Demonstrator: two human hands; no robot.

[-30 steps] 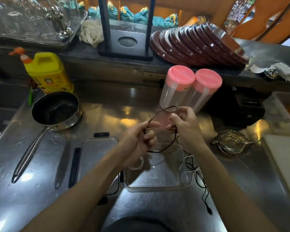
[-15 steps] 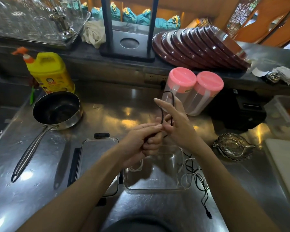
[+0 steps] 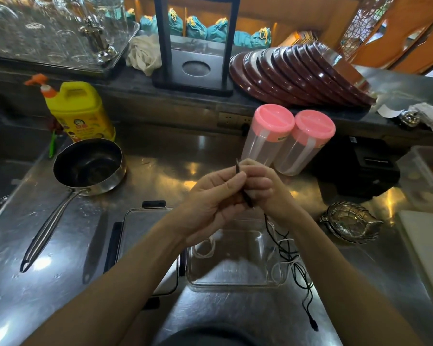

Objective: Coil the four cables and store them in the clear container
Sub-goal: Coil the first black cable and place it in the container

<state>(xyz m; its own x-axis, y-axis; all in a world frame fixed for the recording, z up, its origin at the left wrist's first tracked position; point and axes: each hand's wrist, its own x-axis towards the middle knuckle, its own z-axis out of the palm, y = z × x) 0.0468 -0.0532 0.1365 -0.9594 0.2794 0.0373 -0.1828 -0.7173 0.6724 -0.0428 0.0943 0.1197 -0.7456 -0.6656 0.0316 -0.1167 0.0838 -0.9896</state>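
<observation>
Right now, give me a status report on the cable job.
Left hand and right hand pinch black cable. White cable sits in clear container. Loose cables trail beside it.

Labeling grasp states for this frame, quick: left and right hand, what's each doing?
Left hand: closed, pinching the coiled black cable.
Right hand: closed on the same black cable, its tail hanging down past the clear container.

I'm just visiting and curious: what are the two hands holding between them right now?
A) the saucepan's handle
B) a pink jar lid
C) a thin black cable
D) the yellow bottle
C: the left hand and the right hand both pinch a thin black cable above the clear container.
</observation>
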